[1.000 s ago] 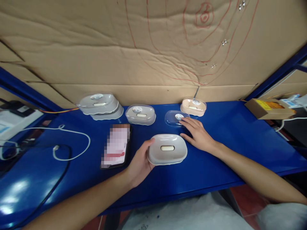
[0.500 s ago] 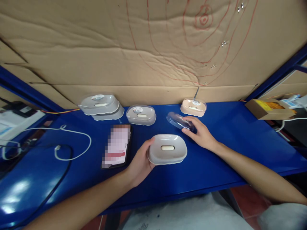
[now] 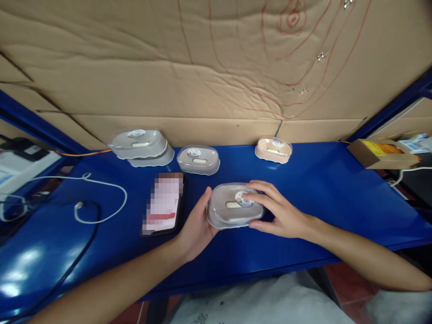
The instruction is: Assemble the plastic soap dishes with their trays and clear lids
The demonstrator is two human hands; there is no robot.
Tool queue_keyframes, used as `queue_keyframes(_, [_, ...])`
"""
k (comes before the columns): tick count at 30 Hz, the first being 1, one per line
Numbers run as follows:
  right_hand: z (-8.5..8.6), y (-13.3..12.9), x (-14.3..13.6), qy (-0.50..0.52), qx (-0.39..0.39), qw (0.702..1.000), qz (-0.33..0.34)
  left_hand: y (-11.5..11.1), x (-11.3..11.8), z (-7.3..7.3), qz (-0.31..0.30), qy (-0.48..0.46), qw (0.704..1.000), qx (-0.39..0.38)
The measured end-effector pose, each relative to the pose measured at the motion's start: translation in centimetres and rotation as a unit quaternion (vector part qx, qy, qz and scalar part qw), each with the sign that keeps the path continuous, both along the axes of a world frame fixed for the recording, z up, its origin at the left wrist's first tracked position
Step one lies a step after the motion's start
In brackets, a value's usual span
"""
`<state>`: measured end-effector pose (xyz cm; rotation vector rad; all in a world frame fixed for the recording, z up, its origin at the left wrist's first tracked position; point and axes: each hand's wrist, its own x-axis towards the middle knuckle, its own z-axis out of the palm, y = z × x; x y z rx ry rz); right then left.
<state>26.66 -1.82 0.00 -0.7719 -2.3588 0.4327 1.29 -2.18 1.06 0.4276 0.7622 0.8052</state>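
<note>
One grey oval dish (image 3: 220,209) of smooth, plastic-looking material is sitting between the left grip (image 3: 198,233) and the right grip (image 3: 285,215), with one glossy clear lid (image 3: 232,189) covering it. The left grip is clasping the dish's left end; the right grip is curling round the lid's right end. Beyond the left grip, one lidded grey dish (image 3: 198,166) is standing; farther left, two stacked grey dishes (image 3: 135,150) are resting. One lidded peach dish (image 3: 272,154) is standing beyond the right grip. Left of the left grip, one flat rectangular phone (image 3: 163,204) is lying on the glossy blue counter (image 3: 320,184).
</note>
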Motion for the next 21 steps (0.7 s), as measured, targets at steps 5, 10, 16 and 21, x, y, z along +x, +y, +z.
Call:
queue_keyframes(5, [-0.14, 0.18, 0.15, -0.008, 0.007, 1.0, -0.001, -0.16, -0.14, -0.45, -0.003, -0.005, 1.0, 0.024])
queue_keyframes(10, [-0.34, 0.37, 0.25, -0.013, -0.004, 1.0, -0.002, -0.19, -0.21, -0.83, -0.006, 0.002, 0.999, 0.043])
queue_keyframes(16, [-0.52, 0.39, 0.49, -0.034, 0.005, 0.999, -0.004, -0.07, -0.1, -0.5, -0.007, 0.018, 0.998, 0.054])
queue_keyframes(21, [-0.39, 0.37, 0.53, -0.033, 0.01, 0.999, 0.0, -0.46, -0.06, -0.36, -0.004, 0.012, 0.999, 0.041])
